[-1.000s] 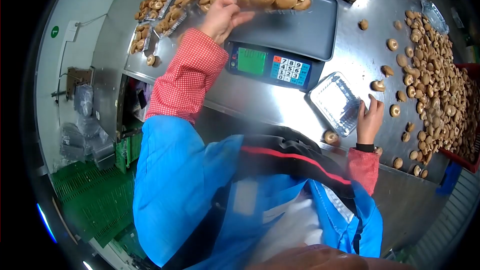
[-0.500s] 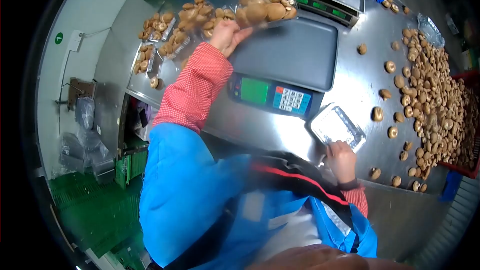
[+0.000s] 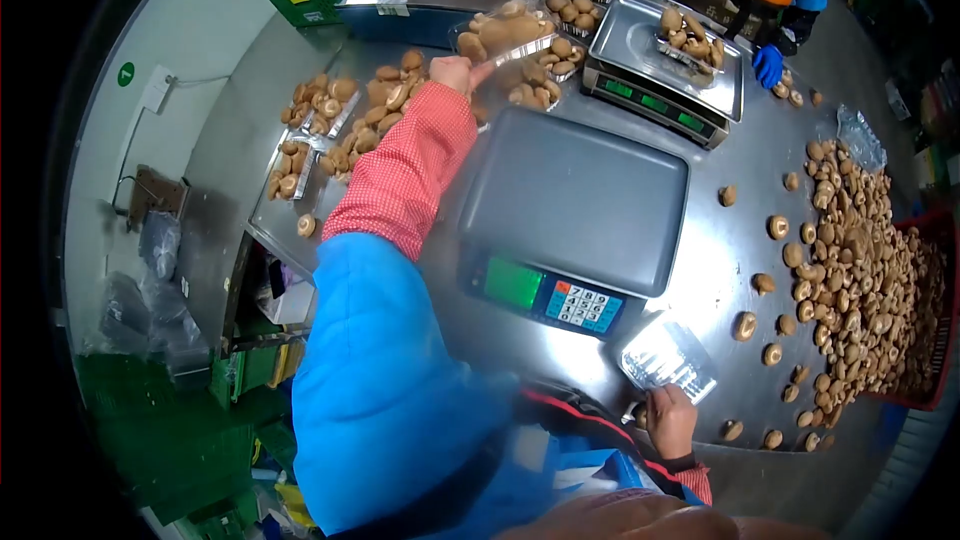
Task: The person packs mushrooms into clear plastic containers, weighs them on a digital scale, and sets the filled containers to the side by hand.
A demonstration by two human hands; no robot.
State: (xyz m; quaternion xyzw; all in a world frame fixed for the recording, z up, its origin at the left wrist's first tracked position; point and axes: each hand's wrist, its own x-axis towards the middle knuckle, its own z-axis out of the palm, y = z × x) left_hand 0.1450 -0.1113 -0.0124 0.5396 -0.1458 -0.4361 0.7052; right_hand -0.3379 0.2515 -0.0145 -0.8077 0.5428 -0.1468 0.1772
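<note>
Steel table (image 3: 715, 250) is stretching across my head view, bearing a grey scale (image 3: 580, 200) and, off to the right, a mushroom heap (image 3: 865, 270). Past the scale's far left corner, my left hand (image 3: 462, 74) is pinching a mushroom tray (image 3: 500, 37) at its rim. My right hand (image 3: 671, 418) is touching a clear tray's (image 3: 662, 352) near edge with curled fingers, though I cannot tell whether they are gripping.

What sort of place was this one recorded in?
Probably a produce-packing station, for mushrooms: a heap of loose mushrooms, filled clear trays and a digital scale on a metal worktop suggest it.
</note>
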